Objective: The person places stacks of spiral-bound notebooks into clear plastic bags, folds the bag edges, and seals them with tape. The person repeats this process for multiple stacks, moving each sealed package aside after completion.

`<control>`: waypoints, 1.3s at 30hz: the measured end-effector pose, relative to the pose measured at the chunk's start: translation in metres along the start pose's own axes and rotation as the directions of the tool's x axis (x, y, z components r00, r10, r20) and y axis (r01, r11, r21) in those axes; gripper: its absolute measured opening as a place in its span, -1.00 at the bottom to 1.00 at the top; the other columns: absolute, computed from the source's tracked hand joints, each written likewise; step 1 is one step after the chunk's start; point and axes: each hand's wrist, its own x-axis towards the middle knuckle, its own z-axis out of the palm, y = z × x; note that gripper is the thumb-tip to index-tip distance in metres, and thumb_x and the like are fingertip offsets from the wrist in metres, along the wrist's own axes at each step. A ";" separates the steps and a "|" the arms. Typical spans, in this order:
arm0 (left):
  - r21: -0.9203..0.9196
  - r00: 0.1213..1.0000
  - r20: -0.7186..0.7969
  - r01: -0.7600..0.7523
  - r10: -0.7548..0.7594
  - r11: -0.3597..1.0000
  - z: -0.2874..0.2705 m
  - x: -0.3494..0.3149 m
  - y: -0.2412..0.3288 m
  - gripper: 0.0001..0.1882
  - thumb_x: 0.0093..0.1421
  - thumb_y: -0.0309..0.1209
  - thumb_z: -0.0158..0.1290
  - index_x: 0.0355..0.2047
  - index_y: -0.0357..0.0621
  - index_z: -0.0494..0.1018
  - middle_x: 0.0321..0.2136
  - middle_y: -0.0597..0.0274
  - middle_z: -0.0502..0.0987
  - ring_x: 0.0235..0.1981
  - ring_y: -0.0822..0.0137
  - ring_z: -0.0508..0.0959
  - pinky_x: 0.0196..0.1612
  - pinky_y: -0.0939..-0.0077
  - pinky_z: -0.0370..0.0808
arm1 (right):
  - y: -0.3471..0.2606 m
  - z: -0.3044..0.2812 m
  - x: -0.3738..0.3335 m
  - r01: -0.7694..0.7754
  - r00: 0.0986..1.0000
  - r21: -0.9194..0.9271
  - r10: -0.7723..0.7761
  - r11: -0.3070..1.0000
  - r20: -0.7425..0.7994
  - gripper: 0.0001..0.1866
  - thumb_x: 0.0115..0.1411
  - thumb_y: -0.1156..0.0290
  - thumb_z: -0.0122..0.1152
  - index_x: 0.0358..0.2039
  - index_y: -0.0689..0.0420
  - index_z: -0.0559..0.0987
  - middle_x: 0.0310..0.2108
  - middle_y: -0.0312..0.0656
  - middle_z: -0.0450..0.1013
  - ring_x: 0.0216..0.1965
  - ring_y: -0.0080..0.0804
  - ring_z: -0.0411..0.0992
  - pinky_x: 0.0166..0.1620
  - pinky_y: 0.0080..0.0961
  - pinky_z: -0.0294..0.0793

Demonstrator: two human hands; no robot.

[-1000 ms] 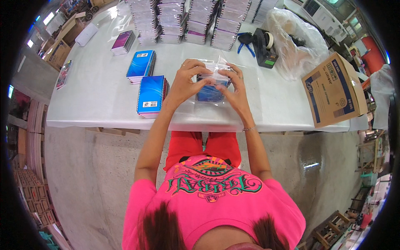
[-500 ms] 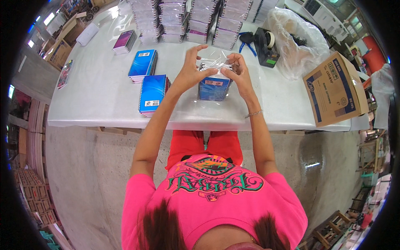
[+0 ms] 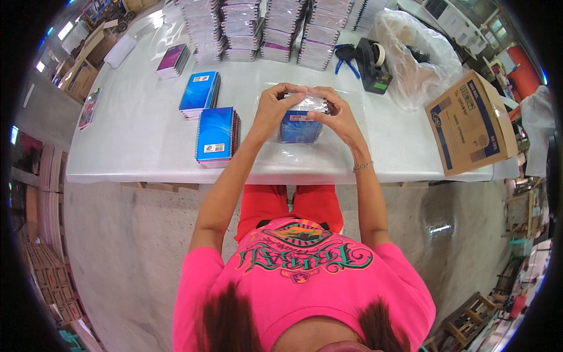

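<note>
A stack of blue spiral notebooks (image 3: 300,132) stands on the table in front of me inside a clear plastic bag (image 3: 312,104). My left hand (image 3: 274,110) comes from the left, its fingers closed on the plastic over the stack's far top edge. From the other side my right hand (image 3: 339,119) presses the same plastic, thumb on the top and fingers curled behind. The fingertips of both hands nearly meet at the far edge; some are hidden behind the stack.
To my left lie two stacks of blue notebooks (image 3: 214,136) and a small purple stack (image 3: 172,61). Tall rows of wrapped notebooks (image 3: 241,30) line the far side. Blue-handled pliers (image 3: 347,58), a tape dispenser (image 3: 373,67), a large plastic bag (image 3: 404,70) and a cardboard box (image 3: 469,126) occupy the right.
Both hands have come closer together and lower over the stack. The plastic that stood up between them is now folded down onto the top.
</note>
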 end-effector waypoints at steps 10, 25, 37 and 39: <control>0.382 0.878 0.253 -0.477 0.407 0.792 -0.014 -0.023 0.016 -0.79 0.05 -0.53 0.23 -0.26 -0.17 0.64 -0.12 0.15 0.55 0.05 0.20 0.47 0.08 0.41 0.42 | 0.008 0.006 -0.006 0.049 0.998 -0.002 -0.049 0.999 -0.044 -0.65 0.07 0.41 0.38 -0.09 0.16 0.63 0.14 -0.13 0.31 0.12 -0.40 0.33 0.08 -0.45 0.39; 0.500 0.810 0.213 -0.570 0.546 0.652 0.003 -0.033 0.014 -0.84 0.06 -0.64 0.10 -0.30 -0.29 0.52 -0.25 0.10 0.50 -0.16 0.10 0.49 -0.07 0.33 0.42 | 0.080 -0.269 0.069 -0.487 0.737 -0.076 0.362 0.870 -0.571 -0.56 0.17 0.09 0.31 -0.08 0.17 0.60 -0.30 -0.22 0.50 -0.36 -0.48 0.43 -0.32 -0.48 0.48; 0.556 0.787 0.210 -0.584 0.580 0.591 0.002 -0.036 0.019 -0.85 0.08 -0.61 0.07 -0.30 -0.28 0.49 -0.27 0.06 0.48 -0.16 0.03 0.47 -0.07 0.26 0.40 | 0.072 -0.222 0.060 -0.256 0.660 0.261 0.365 0.931 -0.657 -0.81 0.17 0.37 0.32 -0.28 0.16 0.52 -0.40 -0.26 0.48 -0.42 -0.43 0.45 -0.37 -0.55 0.48; 0.557 0.793 0.214 -0.578 0.570 0.596 0.003 -0.035 0.019 -0.86 0.08 -0.60 0.08 -0.30 -0.28 0.49 -0.28 0.06 0.48 -0.17 0.03 0.48 -0.08 0.26 0.40 | 0.069 -0.210 0.041 -0.197 0.643 0.343 0.385 0.918 -0.662 -0.82 0.20 0.36 0.29 -0.33 0.19 0.53 -0.41 -0.26 0.49 -0.38 -0.44 0.47 -0.34 -0.56 0.50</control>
